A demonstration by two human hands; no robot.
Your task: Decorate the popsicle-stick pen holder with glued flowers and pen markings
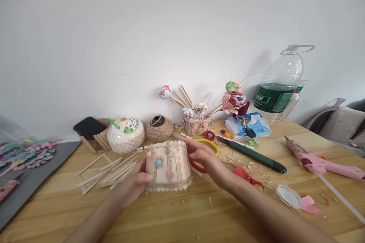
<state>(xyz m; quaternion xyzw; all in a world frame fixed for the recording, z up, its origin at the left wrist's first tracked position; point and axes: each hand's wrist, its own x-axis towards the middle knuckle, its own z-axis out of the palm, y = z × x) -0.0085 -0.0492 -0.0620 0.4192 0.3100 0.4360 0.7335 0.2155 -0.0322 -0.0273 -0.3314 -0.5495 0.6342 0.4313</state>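
Note:
A pot made of upright craft sticks (168, 169) is held up between my two hands, above the front part of the table. Twine runs round its top and bottom, and small pink, white and blue flowers decorate the front. My left hand (134, 184) grips its left side, thumb on the front face. Against the right side and rear edge lies my right hand (209, 161), its fingers partly hidden behind the pot. Loose craft sticks (114, 172) lie left of my left hand. Scissors with a yellow and red handle (209, 145) lie behind my right hand.
A ball of twine (159, 128), a white coconut (125, 136) and a stick pot with pens and paper flowers (197, 125) line the wall. A green cutter (256, 155), a pink glue gun (319, 164), a tissue pack (248, 126) and a large bottle (275, 97) stand rightward.

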